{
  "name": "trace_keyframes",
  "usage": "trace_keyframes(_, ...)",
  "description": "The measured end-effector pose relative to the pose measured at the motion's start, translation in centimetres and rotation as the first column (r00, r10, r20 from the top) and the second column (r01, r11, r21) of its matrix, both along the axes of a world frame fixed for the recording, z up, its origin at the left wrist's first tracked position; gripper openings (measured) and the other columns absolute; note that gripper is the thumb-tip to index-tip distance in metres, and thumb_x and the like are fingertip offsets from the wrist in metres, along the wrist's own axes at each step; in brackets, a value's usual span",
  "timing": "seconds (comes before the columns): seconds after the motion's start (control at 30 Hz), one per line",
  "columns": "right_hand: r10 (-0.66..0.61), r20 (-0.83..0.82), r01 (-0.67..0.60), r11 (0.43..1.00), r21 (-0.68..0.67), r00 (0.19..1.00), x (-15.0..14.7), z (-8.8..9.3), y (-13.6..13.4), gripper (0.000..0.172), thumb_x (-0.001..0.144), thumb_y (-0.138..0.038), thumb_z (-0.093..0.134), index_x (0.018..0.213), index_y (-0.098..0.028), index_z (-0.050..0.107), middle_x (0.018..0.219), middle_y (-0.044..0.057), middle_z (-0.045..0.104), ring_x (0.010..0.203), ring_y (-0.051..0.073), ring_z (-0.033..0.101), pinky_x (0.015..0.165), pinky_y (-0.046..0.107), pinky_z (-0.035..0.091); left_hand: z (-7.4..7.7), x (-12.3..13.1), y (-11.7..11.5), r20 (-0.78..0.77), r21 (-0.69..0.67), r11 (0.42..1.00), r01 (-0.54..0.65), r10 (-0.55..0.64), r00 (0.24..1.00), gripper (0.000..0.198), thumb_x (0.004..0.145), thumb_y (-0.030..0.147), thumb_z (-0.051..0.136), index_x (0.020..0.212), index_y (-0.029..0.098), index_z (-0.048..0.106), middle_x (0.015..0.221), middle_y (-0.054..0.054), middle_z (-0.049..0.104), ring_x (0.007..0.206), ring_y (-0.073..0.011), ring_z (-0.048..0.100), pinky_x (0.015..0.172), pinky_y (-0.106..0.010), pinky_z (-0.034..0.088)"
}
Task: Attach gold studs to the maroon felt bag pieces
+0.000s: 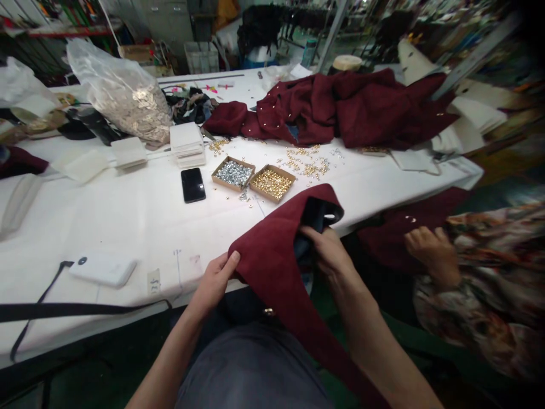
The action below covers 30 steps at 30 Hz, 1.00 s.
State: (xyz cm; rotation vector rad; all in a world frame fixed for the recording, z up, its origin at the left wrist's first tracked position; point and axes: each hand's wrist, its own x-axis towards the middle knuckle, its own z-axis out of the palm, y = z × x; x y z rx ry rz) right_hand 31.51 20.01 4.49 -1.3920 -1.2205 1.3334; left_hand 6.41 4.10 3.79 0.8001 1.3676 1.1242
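A dark red fabric piece (276, 255) hangs over the table's front edge and down across my lap. My left hand (217, 278) is closed on its left edge, thumb on top. My right hand (326, 250) is closed on the fabric's dark lining near the top right fold. A gold stud (268, 311) shows low on the cloth. Just beyond on the white table (128, 216) stand two small cardboard boxes, one with silver studs (233, 173), one with gold studs (272, 183).
A black phone (193, 184) lies left of the boxes. A white power bank (103, 268) with a black cable sits near left. Loose studs (309, 162), a heap of red garments (340, 108) and a clear bag (123, 91) lie farther back. Another person's hand (428, 247) holds red cloth at right.
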Motion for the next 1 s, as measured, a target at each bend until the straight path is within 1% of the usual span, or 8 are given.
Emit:
trace_keyframes(0.2, 0.017, 0.292, -0.060, 0.989, 0.137, 0.956, 0.3, -0.2, -0.2, 0.031, 0.093, -0.043, 0.079, 0.106, -0.015, 0.077, 0.102, 0.007, 0.085, 0.087, 0.019, 0.078, 0.081, 0.029, 0.067, -0.7, -1.2, 1.1, 0.085, -0.157, 0.971, -0.180, 0.195, 0.977, 0.063, 0.097, 0.080, 0.065, 0.090, 0.018, 0.063, 0.073, -0.002, 0.066, 0.064, -0.0194, 0.064, 0.061, -0.032, 0.058)
trace_keyframes(0.37, -0.061, 0.553, -0.027, 0.988, 0.150, 0.831, 0.1, 0.0, -0.1, 0.070, 0.085, -0.061, 0.089, 0.134, -0.017, 0.067, 0.125, 0.019, 0.079, 0.109, 0.037, 0.078, 0.098, 0.049, 0.064, 1.5, -3.7, 1.7, 0.056, -0.143, 0.979, -0.143, 0.152, 0.987, 0.057, 0.098, 0.075, 0.067, 0.100, 0.019, 0.064, 0.074, -0.001, 0.068, 0.058, -0.0208, 0.067, 0.052, -0.033, 0.058)
trace_keyframes(0.47, -0.108, 0.595, -0.026, 0.977, 0.212, 0.796, -0.3, 1.0, -0.3, 0.096, 0.079, -0.072, 0.090, 0.150, -0.017, 0.056, 0.132, 0.023, 0.075, 0.114, 0.043, 0.075, 0.099, 0.055, 0.061, 2.1, -4.7, 1.6, -0.196, -0.149, 0.984, -0.102, 0.072, 0.978, 0.064, 0.101, 0.075, 0.061, 0.127, 0.017, 0.067, 0.080, -0.005, 0.074, 0.060, -0.0251, 0.073, 0.056, -0.036, 0.061)
trace_keyframes(0.53, -0.148, 0.632, -0.024, 0.967, 0.255, 0.761, -0.6, 1.7, -0.5, 0.112, 0.076, -0.072, 0.092, 0.161, -0.015, 0.046, 0.135, 0.026, 0.072, 0.116, 0.046, 0.073, 0.099, 0.058, 0.059, 2.6, -4.6, 1.4, -0.519, -0.085, 0.984, -0.159, 0.093, 0.850, 0.073, 0.102, 0.071, 0.062, 0.150, 0.017, 0.058, 0.100, -0.011, 0.079, 0.074, -0.0295, 0.078, 0.069, -0.043, 0.065)
trace_keyframes(0.67, -0.178, 0.709, -0.070, 0.950, 0.306, 0.683, -1.4, 2.7, -0.9, 0.127, 0.079, -0.060, 0.091, 0.177, -0.015, 0.022, 0.153, 0.029, 0.061, 0.128, 0.049, 0.069, 0.102, 0.058, 0.057, 4.6, -1.9, 1.6, -0.905, 0.300, 0.953, -0.047, 0.300, 0.303, 0.072, 0.105, 0.057, 0.066, 0.161, 0.013, 0.053, 0.152, -0.027, 0.061, 0.138, -0.0448, 0.063, 0.116, -0.064, 0.054)
trace_keyframes(0.7, -0.175, 0.719, -0.084, 0.947, 0.309, 0.673, -1.6, 2.8, -1.0, 0.130, 0.080, -0.059, 0.090, 0.179, -0.016, 0.018, 0.157, 0.029, 0.058, 0.130, 0.049, 0.068, 0.103, 0.057, 0.057, 5.3, -0.6, 2.1, -0.901, 0.338, 0.940, 0.036, 0.312, 0.301, 0.066, 0.106, 0.055, 0.064, 0.158, 0.014, 0.056, 0.153, -0.026, 0.060, 0.142, -0.0439, 0.059, 0.120, -0.063, 0.051)
trace_keyframes(0.83, -0.156, 0.728, -0.131, 0.938, 0.321, 0.668, -2.0, 3.0, -1.3, 0.136, 0.078, -0.059, 0.092, 0.181, -0.016, 0.014, 0.166, 0.031, 0.050, 0.137, 0.052, 0.065, 0.102, 0.057, 0.058, 7.6, 4.8, 5.9, -0.784, 0.176, 0.957, 0.230, -0.006, 0.621, 0.083, 0.101, 0.072, 0.067, 0.163, 0.020, 0.049, 0.146, -0.020, 0.068, 0.128, -0.0391, 0.071, 0.108, -0.052, 0.060)
trace_keyframes(1.0, -0.117, 0.590, -0.124, 0.928, 0.352, 0.799, -1.6, 2.6, -1.4, 0.127, 0.083, -0.047, 0.088, 0.182, -0.017, 0.014, 0.151, 0.027, 0.066, 0.129, 0.049, 0.071, 0.103, 0.058, 0.060, 6.6, 6.7, 10.7, -0.737, 0.037, 0.982, 0.187, -0.099, 0.668, 0.105, 0.092, 0.080, 0.072, 0.165, 0.013, 0.040, 0.122, -0.025, 0.079, 0.105, -0.0452, 0.079, 0.085, -0.048, 0.061)
